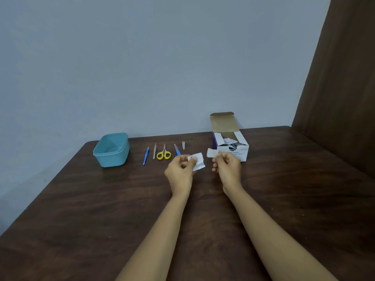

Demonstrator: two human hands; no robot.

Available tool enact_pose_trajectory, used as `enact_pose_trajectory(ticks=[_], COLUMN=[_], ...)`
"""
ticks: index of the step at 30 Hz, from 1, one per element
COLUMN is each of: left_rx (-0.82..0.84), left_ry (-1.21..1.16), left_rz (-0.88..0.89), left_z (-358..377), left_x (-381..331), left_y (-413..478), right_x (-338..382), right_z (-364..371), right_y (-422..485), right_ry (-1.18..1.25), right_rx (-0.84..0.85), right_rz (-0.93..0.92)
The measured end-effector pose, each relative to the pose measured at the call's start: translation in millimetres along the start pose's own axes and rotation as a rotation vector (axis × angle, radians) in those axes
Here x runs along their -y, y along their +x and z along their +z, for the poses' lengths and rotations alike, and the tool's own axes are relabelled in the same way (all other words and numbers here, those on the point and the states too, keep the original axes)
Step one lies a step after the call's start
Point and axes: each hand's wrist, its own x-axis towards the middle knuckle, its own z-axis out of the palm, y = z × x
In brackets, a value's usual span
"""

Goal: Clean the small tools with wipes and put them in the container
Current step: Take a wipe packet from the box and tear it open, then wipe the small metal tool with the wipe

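5 tools (163, 154), tips toward wall (142, 67) | left hand (179, 171): wrapper (198, 164) | right hand (228, 166): wipe (212, 153)

head-worn view, facing down, table (81, 199) near

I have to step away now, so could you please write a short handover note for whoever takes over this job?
Left hand: pinches a torn wrapper.
Right hand: pinches an unwrapped wipe.
Tools lie in a row on the table: blue pick, metal tool, yellow scissors, blue-handled file, nail clipper.
Teal container sits left of them, with nothing visible inside; the open swab box sits on the right.
Done: one wipe is out.
Left: wipe all five tools and put them in the container.
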Motion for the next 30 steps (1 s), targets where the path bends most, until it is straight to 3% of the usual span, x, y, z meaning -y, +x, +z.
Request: enact_pose_trajectory(ticks=[5,9,15,21,30], left_rx=[0.132,0.174,0.036,0.032,0.107], left_ry=[0.434,0.644,0.781,1.249,1.386], left_rz=[0.099,0.129,0.197,0.249,0.225], left_z=[17,35,43,36,46], left_x=[-13,-13,-16,-17,-7], left_y=[10,26,50,101,118], right_x=[3,7,5,4,4], right_z=[-2,-2,-2,-1,-2], right_y=[2,2,3,3,3], right_ry=[0.217,0.284,0.278,0.232,0.216], right_rx=[-0.066,-0.076,-0.065,-0.04,-0.029], right_rz=[0.046,0.039,0.036,0.037,0.04])
